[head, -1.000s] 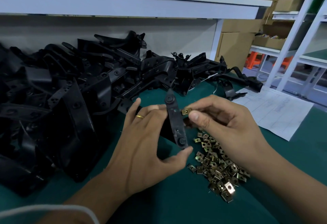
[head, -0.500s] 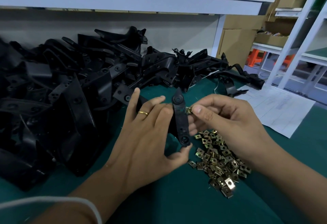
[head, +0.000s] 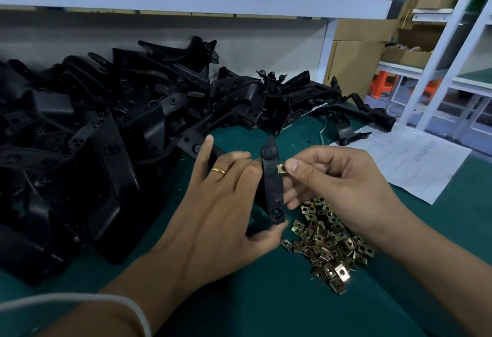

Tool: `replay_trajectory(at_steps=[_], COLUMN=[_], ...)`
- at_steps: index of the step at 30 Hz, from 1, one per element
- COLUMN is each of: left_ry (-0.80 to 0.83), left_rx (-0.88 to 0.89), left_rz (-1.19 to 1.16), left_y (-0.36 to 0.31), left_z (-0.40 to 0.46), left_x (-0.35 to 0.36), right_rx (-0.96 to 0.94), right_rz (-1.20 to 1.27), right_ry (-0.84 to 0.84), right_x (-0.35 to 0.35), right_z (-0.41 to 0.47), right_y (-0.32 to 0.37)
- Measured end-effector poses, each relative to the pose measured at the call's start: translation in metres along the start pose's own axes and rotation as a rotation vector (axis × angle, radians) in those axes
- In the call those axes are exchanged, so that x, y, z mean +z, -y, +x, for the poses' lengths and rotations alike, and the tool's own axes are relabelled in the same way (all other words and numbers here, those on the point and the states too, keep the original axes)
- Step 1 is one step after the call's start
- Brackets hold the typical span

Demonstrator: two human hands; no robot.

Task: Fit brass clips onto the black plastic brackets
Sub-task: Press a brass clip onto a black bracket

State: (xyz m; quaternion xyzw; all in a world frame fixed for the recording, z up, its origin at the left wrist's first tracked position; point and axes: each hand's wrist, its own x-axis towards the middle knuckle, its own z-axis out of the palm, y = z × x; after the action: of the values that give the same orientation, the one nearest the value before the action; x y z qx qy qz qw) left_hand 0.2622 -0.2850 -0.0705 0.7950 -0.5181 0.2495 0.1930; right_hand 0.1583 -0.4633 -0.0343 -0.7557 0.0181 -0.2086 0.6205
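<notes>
green bench (head: 266, 310): hands pressing brass clip (head: 281, 169) onto black bracket (head: 273, 187).

Table (head: 266, 296): bracket pile (head: 106, 129) at left and rear; loose clips (head: 330, 240) heaped at centre-right; paper sheet (head: 415, 161) at far right. Above the centre, left hand (head: 221, 209) holds one bracket (head: 273, 185) upright; right hand (head: 343, 177) holds a clip (head: 281, 169) against its right edge.

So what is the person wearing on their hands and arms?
No gloves. The left hand has a plain gold ring on one finger. Both forearms are bare, with no watch or bracelet in view. At the bottom left a pale curved edge crosses the left arm; it may be a sleeve cuff, but I cannot tell. The right hand wears nothing.
</notes>
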Motion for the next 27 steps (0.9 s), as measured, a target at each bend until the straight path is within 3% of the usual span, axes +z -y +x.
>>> replay_trajectory(at_steps=[15, 20, 27], left_ry=[0.131, 0.074, 0.081], left_rx=[-0.028, -0.047, 0.081], left_rz=[0.052, -0.107, -0.260], left_y=[-0.004, -0.010, -0.007], left_z=[0.001, 0.000, -0.003], left_x=[-0.004, -0.003, -0.007], right_rx=[-0.022, 0.108, 0.190], right_rz=[-0.093, 0.075, 0.172], right_ry=[-0.055, 0.072, 0.231], right_x=[0.008, 0.000, -0.012], right_z=[-0.004, -0.001, -0.001], right_y=[-0.006, -0.001, 0.001])
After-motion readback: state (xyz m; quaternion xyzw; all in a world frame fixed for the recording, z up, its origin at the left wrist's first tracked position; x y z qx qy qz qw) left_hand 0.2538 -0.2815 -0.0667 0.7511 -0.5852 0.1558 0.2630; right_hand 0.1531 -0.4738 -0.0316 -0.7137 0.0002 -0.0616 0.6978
